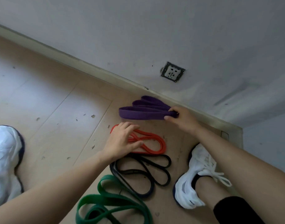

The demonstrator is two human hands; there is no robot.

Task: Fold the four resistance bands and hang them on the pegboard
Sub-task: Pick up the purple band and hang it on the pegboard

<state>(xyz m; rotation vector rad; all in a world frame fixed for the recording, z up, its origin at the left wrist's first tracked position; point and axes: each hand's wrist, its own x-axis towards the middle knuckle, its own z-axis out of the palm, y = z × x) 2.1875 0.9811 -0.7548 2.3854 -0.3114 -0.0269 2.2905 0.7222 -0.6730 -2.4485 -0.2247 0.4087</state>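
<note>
- The right hand (182, 118) grips one end of the folded purple resistance band (143, 112), with the thumb below and the fingers curled over the bunched layers
- The purple resistance band is folded into several stacked loops that fan out to the left of the grip; it sits close to the skirting board (90, 68), and whether its loops touch the floor (49, 102) cannot be told
- The left hand (122, 141) lies open, fingers spread and fairly straight, on the left part of the orange resistance band (154, 143), pinching nothing
- The orange resistance band lies flat on the floor just below the purple one, folded into narrow overlapping loops that reach to the right of the hand
- The black resistance band (143, 172) lies on the floor just below the orange one, in loose crossing loops, its upper edge touching or nearly touching the orange band
- The green resistance band (109, 202), the widest, lies nearest the camera in loose loops, its upper loop beside the left end of the black band, its lower part cut off by the frame edge
- A white sneaker (195, 180) with laces stands right of the bands, and another white shoe (4, 159) sits at the far left edge
- A white wall socket (172, 72) is set in the grey wall (154, 29) above the purple band
- The pale wooden floor shows small scuffs and chips
</note>
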